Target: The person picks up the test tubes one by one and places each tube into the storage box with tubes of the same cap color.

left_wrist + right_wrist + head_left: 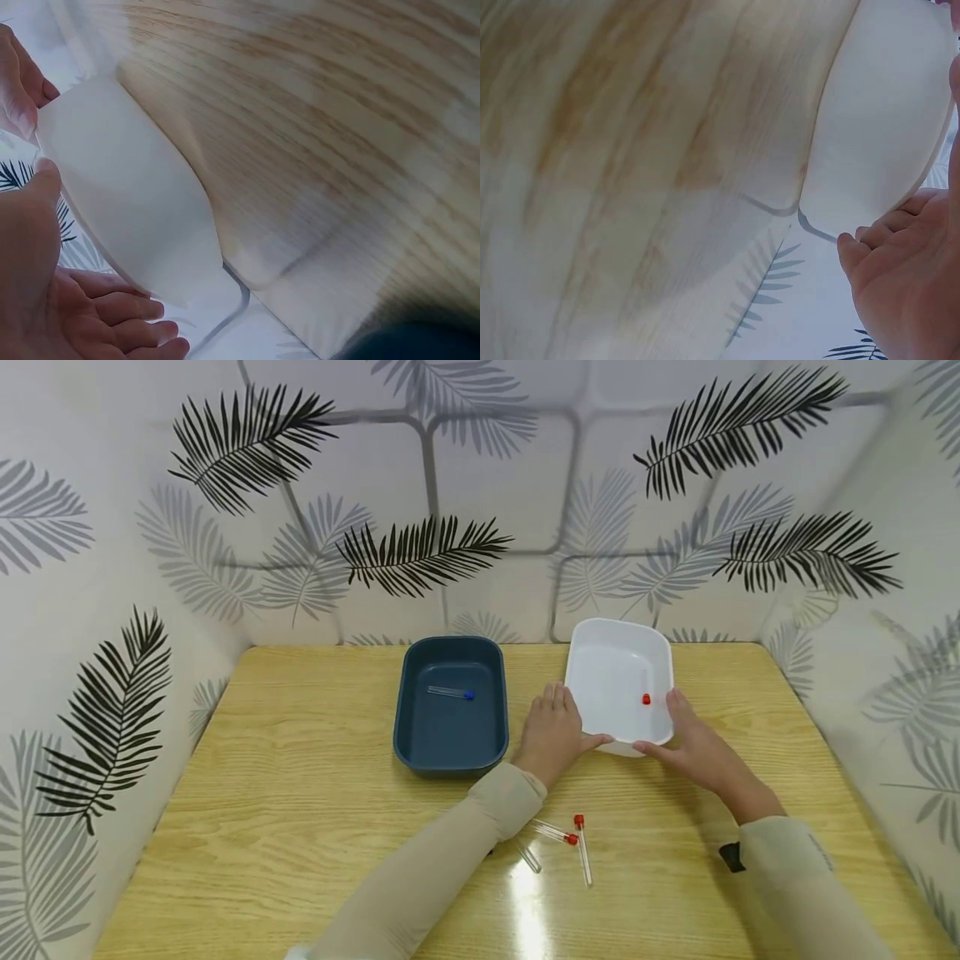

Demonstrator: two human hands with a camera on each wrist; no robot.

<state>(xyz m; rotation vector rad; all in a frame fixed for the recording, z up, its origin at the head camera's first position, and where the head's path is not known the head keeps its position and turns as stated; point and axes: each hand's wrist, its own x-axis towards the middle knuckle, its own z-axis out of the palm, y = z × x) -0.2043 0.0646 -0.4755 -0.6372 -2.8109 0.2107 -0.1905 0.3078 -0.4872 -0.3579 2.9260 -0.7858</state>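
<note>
Both hands are at the white plastic tub (609,702) at the back right of the table. My left hand (551,735) holds its near left corner, fingers along the side and thumb at the front rim. The right hand (701,756) grips the near right corner, its thumb on the front too. Inside the tub lies a clear tube with a red cap (647,699). In the left wrist view the tub's outer wall (135,187) shows between the hands. The right wrist view shows the right hand's fingers (907,217) against the tub's side.
A dark blue tub (452,735) left of the white one holds a blue-capped tube (450,692). Red-capped tubes (583,852) and a clear tube (528,855) lie in front, partly behind the left sleeve (450,860). Leaf-patterned cloth (495,468) surrounds the table.
</note>
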